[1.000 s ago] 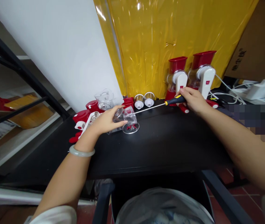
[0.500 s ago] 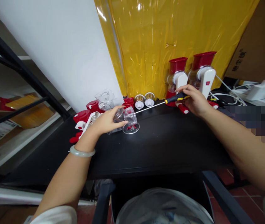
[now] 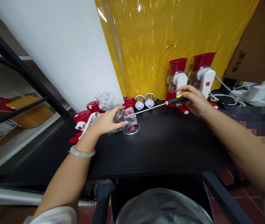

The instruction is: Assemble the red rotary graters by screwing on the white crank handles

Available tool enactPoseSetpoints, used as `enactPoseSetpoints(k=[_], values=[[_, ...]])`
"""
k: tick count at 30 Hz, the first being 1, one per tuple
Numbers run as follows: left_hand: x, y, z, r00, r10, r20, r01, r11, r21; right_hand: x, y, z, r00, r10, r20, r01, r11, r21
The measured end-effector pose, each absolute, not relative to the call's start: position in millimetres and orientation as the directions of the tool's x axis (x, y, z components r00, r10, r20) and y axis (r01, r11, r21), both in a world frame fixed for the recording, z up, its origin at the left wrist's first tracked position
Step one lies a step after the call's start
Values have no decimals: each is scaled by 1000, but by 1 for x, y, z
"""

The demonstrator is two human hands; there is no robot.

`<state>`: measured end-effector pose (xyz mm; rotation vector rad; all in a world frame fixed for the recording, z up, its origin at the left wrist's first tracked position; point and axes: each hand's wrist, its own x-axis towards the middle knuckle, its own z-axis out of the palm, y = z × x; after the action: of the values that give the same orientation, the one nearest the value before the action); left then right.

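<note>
A clear plastic part (image 3: 127, 120) lies on its side a little left of the middle of the frame, on the black worktop (image 3: 165, 146). The left hand (image 3: 105, 122) grips it from the left, fingers wrapped over its top and pressing it down. A screwdriver (image 3: 160, 105) runs from the right, its thin shaft slanting down so that the tip sits at the upper right edge of the clear part (whether it is seated in a screw is too small to tell). The right hand (image 3: 194, 101) is closed around the black and yellow handle, right of centre.

This looks like the lining-up step, with the tool set to the part. A turn from here calls for the left hand to keep the part from rolling and for the shaft to stay in line with it.

Just behind the clear part are loose red and white pieces (image 3: 83, 119) and another clear piece, and beside them two small metal drums (image 3: 143, 100). Further right, behind the right hand, stand two assembled red and white grinders (image 3: 193, 74) against a yellow plastic sheet (image 3: 169, 37). White cables (image 3: 230, 93) trail off at the right edge. A pale bracelet (image 3: 81, 152) sits on the left wrist.
</note>
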<state>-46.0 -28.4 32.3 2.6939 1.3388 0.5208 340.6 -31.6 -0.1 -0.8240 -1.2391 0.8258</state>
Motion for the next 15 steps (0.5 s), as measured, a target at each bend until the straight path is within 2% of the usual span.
enactPoseSetpoints(k=[3,6,10,12,15], values=[[-46,-28,32,556,790,258,760,-609,226,342,-32,1,67,871,487,-96,491,-866],[-46,-28,33,559,788,260,757,-612,228,345,-30,-1,118,836,535,48,534,-844],[-46,-28,33,555,788,267,756,-611,233,347,-30,-3,140,880,454,230,417,-879],[-46,-28,33,551,792,264,758,-607,239,346,-30,-4,121,886,447,234,412,-881],[-46,-28,32,548,795,261,760,-603,240,345,-28,-5,141,847,512,181,487,-855]])
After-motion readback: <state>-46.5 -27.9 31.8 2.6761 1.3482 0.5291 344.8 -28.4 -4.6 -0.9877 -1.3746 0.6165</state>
